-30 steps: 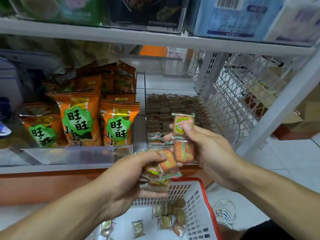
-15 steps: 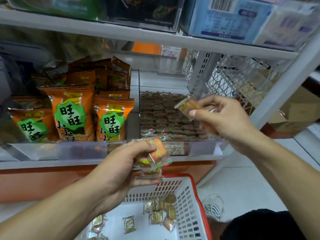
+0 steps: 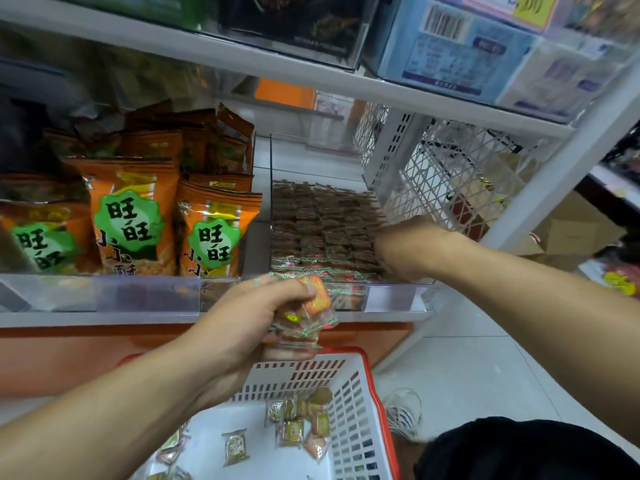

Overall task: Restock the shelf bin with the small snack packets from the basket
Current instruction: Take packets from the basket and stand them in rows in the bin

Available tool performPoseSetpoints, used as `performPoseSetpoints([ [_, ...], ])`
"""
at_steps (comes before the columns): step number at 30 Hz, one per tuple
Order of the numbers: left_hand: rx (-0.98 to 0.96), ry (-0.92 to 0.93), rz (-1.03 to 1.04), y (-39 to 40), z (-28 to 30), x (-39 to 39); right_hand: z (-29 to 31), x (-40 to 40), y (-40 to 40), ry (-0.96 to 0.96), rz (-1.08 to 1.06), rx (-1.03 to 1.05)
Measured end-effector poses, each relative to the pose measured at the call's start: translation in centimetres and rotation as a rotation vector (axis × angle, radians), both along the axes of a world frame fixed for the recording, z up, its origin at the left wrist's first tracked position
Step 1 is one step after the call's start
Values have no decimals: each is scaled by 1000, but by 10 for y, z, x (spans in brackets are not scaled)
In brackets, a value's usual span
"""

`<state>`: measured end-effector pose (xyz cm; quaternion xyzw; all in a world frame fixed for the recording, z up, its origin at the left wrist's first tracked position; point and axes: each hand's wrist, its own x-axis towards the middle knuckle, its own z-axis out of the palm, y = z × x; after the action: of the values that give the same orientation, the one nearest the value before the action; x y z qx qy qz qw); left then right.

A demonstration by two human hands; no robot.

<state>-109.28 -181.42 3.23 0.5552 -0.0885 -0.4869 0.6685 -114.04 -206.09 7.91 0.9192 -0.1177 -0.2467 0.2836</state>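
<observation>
The clear shelf bin (image 3: 398,299) holds tight rows of small brown snack packets (image 3: 322,223). My right hand (image 3: 408,247) reaches down into the bin's right front corner; its fingers are hidden, so what they hold is unseen. My left hand (image 3: 242,327) grips a bundle of small orange-and-green packets (image 3: 304,317) just in front of the shelf edge, above the basket. Below it stands the white basket with a red rim (image 3: 370,403), and several loose packets (image 3: 294,424) lie on its floor.
Large orange snack bags (image 3: 128,216) fill the bin to the left. A white wire mesh panel (image 3: 450,181) closes the shelf's right side. The upper shelf (image 3: 311,74) carries boxes overhead. My dark-clothed knee (image 3: 519,452) is beside the basket.
My right hand carried its packets from beside the left hand up over the bin and has dropped into the bin's right front corner. The left hand kept its bundle almost still.
</observation>
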Motion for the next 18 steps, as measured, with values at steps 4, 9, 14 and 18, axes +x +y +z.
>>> performPoseSetpoints([
  [4,0,-9,10,2,2,1,-1,-2,-9,43,47,35],
  [9,-14,18,18,3,3,3,7,2,-5,208,-78,99],
  [14,-70,83,2,5,8,3,14,4,13,206,-49,-12],
  [18,-78,74,-2,11,10,5,52,-10,23,-364,-90,505],
])
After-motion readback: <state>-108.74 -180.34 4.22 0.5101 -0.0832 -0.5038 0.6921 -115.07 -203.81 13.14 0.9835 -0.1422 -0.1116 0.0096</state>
